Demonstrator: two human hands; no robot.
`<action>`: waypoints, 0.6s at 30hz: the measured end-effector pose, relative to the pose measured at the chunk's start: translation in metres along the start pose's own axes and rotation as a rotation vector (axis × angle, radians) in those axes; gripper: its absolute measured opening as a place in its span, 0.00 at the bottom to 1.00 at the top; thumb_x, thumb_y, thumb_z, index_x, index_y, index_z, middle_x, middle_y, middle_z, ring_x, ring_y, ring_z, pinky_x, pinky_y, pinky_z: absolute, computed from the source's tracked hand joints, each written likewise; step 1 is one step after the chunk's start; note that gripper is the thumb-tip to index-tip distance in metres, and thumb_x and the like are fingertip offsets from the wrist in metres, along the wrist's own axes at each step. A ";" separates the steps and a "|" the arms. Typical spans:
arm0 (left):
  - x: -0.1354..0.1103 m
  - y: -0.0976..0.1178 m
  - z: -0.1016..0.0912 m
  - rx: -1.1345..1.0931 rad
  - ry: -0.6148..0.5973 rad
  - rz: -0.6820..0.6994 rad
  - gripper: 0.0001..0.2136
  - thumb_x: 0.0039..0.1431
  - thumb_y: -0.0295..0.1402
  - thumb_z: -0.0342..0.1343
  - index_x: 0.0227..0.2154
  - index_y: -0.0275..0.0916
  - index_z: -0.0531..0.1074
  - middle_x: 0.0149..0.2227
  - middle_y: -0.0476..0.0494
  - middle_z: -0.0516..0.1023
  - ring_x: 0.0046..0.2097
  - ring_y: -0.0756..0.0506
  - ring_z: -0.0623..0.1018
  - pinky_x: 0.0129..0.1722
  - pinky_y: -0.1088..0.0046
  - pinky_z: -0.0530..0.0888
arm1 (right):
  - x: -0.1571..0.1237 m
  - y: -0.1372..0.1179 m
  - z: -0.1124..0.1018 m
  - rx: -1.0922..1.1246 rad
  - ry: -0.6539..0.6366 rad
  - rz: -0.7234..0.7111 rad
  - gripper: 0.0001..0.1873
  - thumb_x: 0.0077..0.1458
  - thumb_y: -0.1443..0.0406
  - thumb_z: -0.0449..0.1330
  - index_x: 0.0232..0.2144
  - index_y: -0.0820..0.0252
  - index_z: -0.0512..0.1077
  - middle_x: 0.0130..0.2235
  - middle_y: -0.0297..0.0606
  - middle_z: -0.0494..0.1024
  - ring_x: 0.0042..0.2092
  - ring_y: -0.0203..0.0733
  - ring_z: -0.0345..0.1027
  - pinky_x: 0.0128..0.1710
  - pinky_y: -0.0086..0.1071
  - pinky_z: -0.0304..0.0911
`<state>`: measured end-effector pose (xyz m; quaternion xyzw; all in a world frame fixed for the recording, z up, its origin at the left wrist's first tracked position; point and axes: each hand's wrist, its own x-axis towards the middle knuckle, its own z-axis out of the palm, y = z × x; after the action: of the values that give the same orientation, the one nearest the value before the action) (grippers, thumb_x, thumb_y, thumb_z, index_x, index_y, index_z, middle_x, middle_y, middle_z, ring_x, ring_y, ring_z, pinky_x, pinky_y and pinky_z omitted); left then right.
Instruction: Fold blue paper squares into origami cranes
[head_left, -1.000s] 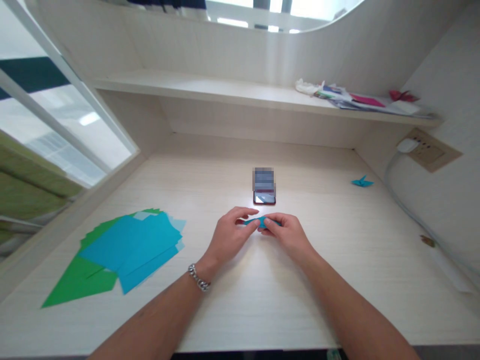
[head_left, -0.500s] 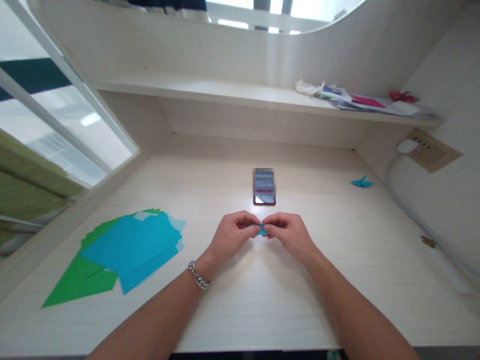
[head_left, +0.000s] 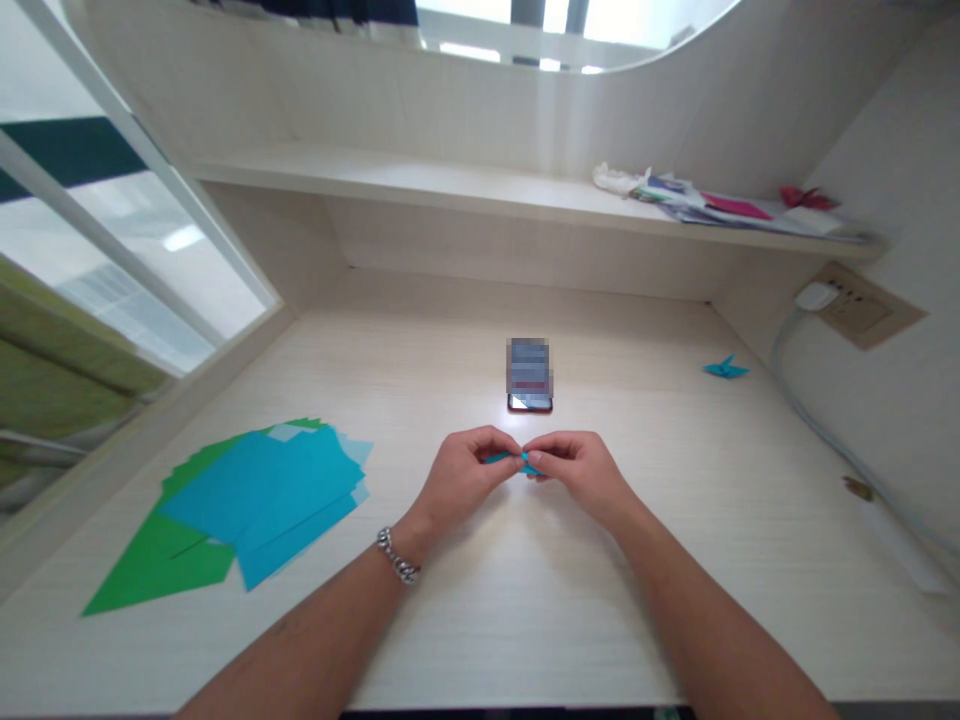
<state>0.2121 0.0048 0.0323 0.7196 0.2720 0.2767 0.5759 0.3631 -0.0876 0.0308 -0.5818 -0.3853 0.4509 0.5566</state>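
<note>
Both my hands meet over the middle of the desk (head_left: pixel 525 600). My left hand (head_left: pixel 463 475), with a metal bracelet at the wrist, and my right hand (head_left: pixel 583 473) each pinch one end of a small folded blue paper piece (head_left: pixel 517 460). Only a sliver of the paper shows between the fingertips; the rest is hidden in my fingers. Just beyond my hands a phone (head_left: pixel 530 375) lies flat on the desk.
A fanned stack of blue and green paper sheets (head_left: pixel 247 500) lies at the left. A small blue folded paper figure (head_left: pixel 725 369) sits at the right rear. The shelf above holds papers (head_left: pixel 712 205). A cable and wall socket (head_left: pixel 832 300) are on the right wall.
My fingers have closed in on the blue paper: a second ago it lay stretched between both hands, now it is pinched small between the fingertips. The hands have barely shifted.
</note>
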 end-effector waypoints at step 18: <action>0.001 -0.003 0.001 0.010 -0.019 0.040 0.07 0.54 0.34 0.59 0.33 0.36 0.75 0.34 0.42 0.79 0.37 0.46 0.77 0.38 0.70 0.74 | -0.001 0.002 0.003 -0.187 0.053 -0.060 0.10 0.49 0.61 0.62 0.31 0.62 0.78 0.29 0.39 0.79 0.30 0.40 0.72 0.31 0.32 0.68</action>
<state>0.2132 0.0055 0.0289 0.7304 0.2536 0.2800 0.5690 0.3598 -0.0874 0.0285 -0.6310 -0.4282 0.3807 0.5230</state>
